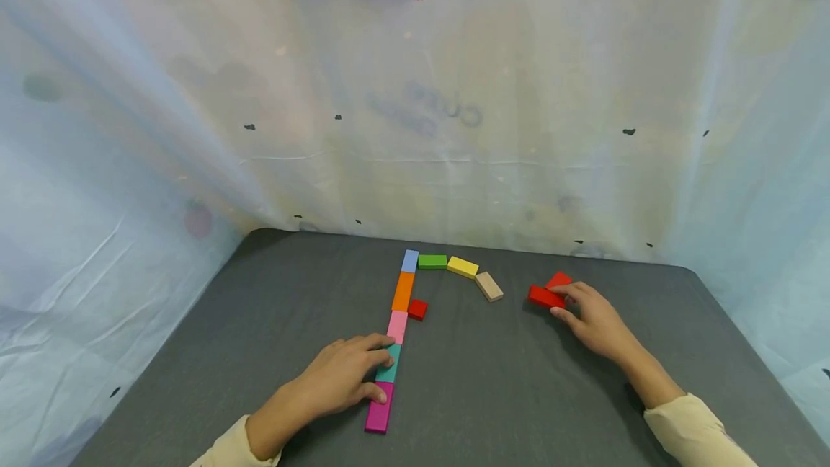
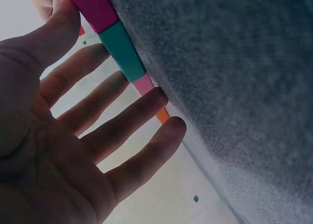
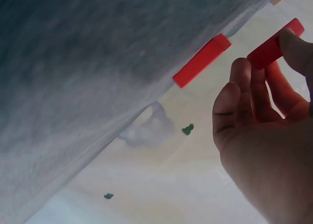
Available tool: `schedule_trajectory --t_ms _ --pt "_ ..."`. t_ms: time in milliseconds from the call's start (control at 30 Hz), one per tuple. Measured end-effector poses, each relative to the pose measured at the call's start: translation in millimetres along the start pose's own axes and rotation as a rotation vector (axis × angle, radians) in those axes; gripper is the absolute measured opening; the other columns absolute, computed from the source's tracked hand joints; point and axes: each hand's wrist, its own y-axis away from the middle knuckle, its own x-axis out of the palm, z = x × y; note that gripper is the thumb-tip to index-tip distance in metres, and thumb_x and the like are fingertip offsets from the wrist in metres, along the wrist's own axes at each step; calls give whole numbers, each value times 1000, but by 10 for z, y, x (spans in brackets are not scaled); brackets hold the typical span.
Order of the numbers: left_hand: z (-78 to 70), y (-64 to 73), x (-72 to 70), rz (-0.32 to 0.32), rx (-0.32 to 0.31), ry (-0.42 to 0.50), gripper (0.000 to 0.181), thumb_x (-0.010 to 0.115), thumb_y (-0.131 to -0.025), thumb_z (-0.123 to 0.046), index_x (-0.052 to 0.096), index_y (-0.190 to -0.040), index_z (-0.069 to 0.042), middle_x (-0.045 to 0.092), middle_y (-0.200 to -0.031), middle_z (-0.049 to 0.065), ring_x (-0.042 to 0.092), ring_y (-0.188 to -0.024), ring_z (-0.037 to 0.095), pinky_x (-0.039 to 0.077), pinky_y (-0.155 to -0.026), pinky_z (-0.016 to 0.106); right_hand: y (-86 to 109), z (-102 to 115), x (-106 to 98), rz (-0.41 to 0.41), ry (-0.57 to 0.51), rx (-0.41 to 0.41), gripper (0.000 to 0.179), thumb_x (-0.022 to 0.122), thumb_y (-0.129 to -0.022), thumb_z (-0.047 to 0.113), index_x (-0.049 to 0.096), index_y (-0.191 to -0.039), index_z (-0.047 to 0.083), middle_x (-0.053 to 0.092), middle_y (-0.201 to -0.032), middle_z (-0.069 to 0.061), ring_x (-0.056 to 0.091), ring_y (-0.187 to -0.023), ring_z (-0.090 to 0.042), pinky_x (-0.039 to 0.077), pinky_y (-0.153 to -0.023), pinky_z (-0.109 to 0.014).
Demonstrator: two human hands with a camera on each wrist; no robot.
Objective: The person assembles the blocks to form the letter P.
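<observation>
My right hand (image 1: 596, 319) pinches a red block (image 3: 274, 45) between thumb and fingers, raised off the table. Behind it on the cloth lies a second red block (image 1: 559, 279). A straight row runs toward me: blue block (image 1: 410, 261), orange block (image 1: 403, 291), pink block (image 1: 398, 325), teal block (image 1: 388, 372), magenta block (image 1: 377, 418). Over its near end, my left hand (image 1: 340, 377) rests with spread, fairly straight fingers, the thumb at the magenta block and fingertips by the teal and pink ones.
From the row's far end, a green block (image 1: 432, 262), a yellow block (image 1: 463, 267) and a beige block (image 1: 489, 286) curve rightward. A small red block (image 1: 418, 309) sits right of the orange one. Dark grey cloth (image 1: 480, 380) covers the table; a pale curtain (image 1: 519, 128) surrounds its back and sides.
</observation>
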Motion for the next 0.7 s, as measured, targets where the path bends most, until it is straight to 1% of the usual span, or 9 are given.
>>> schedule_trajectory --t_ms 267,433,567,700 --pt "0 -7 -11 5 -1 9 46 77 -81 -47 71 -119 -21 55 -144 0 59 -121 24 53 -89 49 -69 126 59 -5 -31 -31 39 73 -91 19 64 -126 5 64 -113 -12 58 -91 -22 47 -78 -44" --pt "-1 -3 -16 10 0 16 46 77 -82 -46 70 -120 -21 55 -145 0 59 -121 23 53 -89 49 -107 211 113 -1 -44 -41 39 73 -91 20 64 -126 6 64 -110 -8 58 -93 -21 47 -80 -43" --pt "-4 1 -17 12 3 17 47 77 -82 -47 70 -121 -21 54 -145 0 59 -121 23 53 -90 49 -133 281 140 -2 -59 -50 40 73 -90 20 64 -126 6 64 -109 -8 60 -95 -23 49 -81 -46" --pt "5 3 -9 -1 14 10 46 77 -82 -46 70 -120 -21 55 -144 0 59 -121 23 53 -89 48 -168 350 166 -3 -73 -51 39 73 -91 19 64 -127 6 65 -112 -10 62 -98 -27 50 -84 -50"
